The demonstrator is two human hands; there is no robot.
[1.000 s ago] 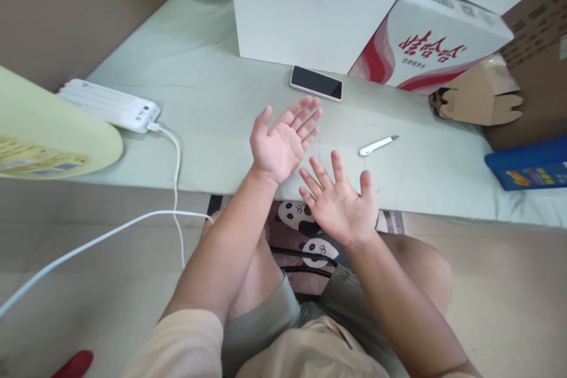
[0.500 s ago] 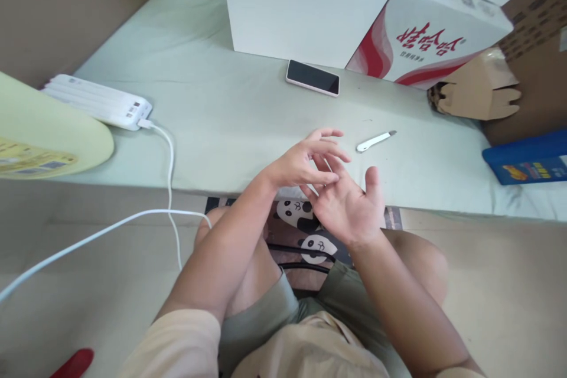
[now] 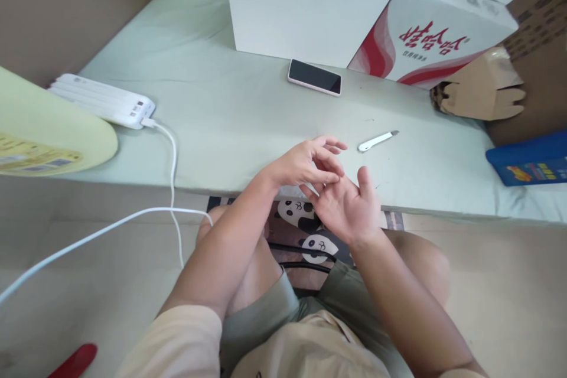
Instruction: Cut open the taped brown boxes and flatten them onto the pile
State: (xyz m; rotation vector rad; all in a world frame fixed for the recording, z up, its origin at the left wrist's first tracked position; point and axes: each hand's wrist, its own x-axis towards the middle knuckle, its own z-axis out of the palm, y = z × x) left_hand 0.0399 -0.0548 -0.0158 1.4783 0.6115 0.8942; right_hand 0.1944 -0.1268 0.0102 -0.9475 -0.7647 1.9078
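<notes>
At far left a yellow bottle [image 3: 53,124] lies at the front edge of the table [image 3: 212,106], partly hiding a white power bank [image 3: 104,100]. Behind them stands a brown box [image 3: 97,6]. A cable [image 3: 173,171], plugged into the power bank's right end, hangs over the edge; a thicker cord [image 3: 97,233] runs across below, towards the person's left leg. The left hand [image 3: 303,162] is above the edge, knuckles up, its fingers loosely curved and reaching over those of the right hand, touching them; whether it clasps one, I cannot tell. Beyond it a phone [image 3: 315,77] lies face up near the foot of a white box [image 3: 310,6]. The right hand [image 3: 349,207] is palm up, thumb raised and apart, its fingers partly hidden behind the left. Just beyond it the white tool [image 3: 378,140] lies flat, dark tip pointing right. Farther right are a red-and-white box [image 3: 425,35], then a cardboard piece [image 3: 482,91] in front of it, and a blue pack [image 3: 531,159] near the table's front edge.
</notes>
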